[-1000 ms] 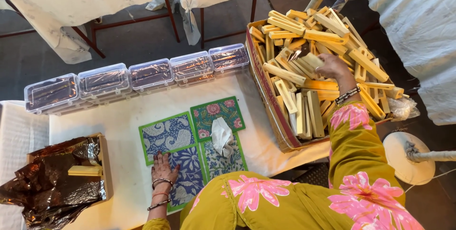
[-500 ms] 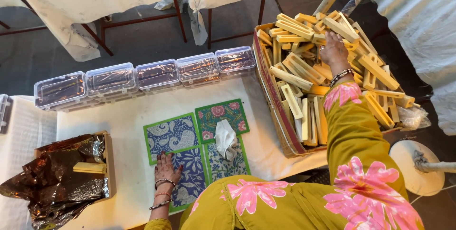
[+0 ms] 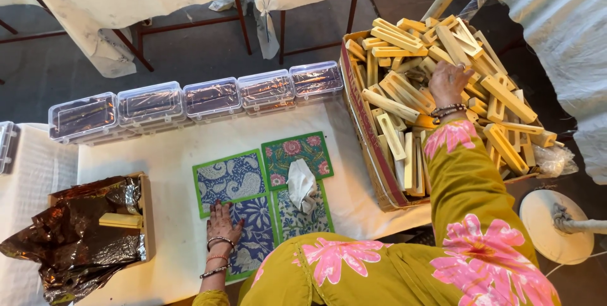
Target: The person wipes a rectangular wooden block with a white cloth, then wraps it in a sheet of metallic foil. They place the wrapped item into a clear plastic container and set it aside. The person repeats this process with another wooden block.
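right hand (image 3: pixel 450 82) pulled back nearer, grip on wooden pieces (image 3: pixel 404 37) unclear | left hand (image 3: pixel 222 222) stays flat, open on printed mats (image 3: pixel 229 181)

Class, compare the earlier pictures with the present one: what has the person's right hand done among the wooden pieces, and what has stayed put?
The right hand reached further into the cardboard box, then drew back toward the body; it now rests palm-down on the wooden pieces, its grip hidden. The left hand stayed flat on the blue patterned tiles; the crumpled cloth did not move.

Five clear lidded boxes (image 3: pixel 208 98) beside crumpled foil (image 3: pixel 69 236).
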